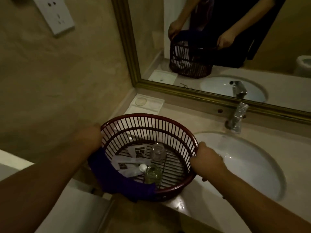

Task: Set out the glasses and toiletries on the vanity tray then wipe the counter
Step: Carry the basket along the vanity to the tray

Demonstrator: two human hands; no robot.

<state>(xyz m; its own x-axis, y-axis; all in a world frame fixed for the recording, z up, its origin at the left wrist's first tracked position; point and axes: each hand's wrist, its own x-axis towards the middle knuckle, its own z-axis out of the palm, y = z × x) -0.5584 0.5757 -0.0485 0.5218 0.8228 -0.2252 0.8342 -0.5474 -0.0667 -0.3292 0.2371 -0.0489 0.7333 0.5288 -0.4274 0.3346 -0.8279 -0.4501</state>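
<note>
A dark red slatted basket (168,122) stands on the beige counter (198,118), left of the sink. My left hand (91,137) grips its left rim and my right hand (206,158) grips its right rim. Inside lie two clear glasses, one upright (157,151) and one nearer me (153,174), a small white-capped bottle (143,167) and several wrapped toiletry packets (134,151). A dark blue cloth (117,182) hangs over the basket's near left rim. The white vanity tray (151,105) sits in the back left corner behind the basket.
A white oval sink (249,165) lies to the right, with a chrome tap (238,117) wrapped in plastic behind it. A gold-framed mirror (185,93) lines the back wall. A wall socket (55,15) sits high on the left wall.
</note>
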